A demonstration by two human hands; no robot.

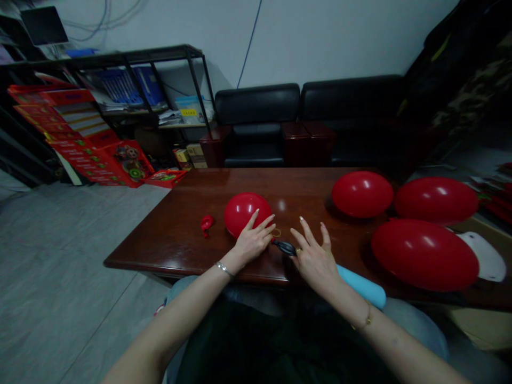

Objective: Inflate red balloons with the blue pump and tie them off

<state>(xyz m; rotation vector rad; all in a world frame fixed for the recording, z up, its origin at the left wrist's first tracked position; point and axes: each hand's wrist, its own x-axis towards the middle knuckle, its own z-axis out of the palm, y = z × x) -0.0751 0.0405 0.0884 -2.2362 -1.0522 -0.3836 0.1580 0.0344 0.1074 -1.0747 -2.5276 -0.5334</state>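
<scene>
A partly inflated red balloon (245,213) rests on the table in front of me. Its neck appears to meet the black tip (285,247) of a light blue hand pump (363,287). My left hand (253,241) lies against the balloon's near right side with fingers stretched out. Over the pump hovers my right hand (314,256), fingers spread, its thumb side close to the black tip; whether it touches the pump I cannot tell. A small tan rubber band (276,232) is by my left fingertips. To the left lies a limp red balloon (207,224).
Several inflated red balloons sit at the right of the brown table (176,250), one being a large balloon (424,255) near a white piece (482,256). Beyond the table stand black armchairs (258,130). Red boxes (88,149) are stacked at left beside a shelf (160,53).
</scene>
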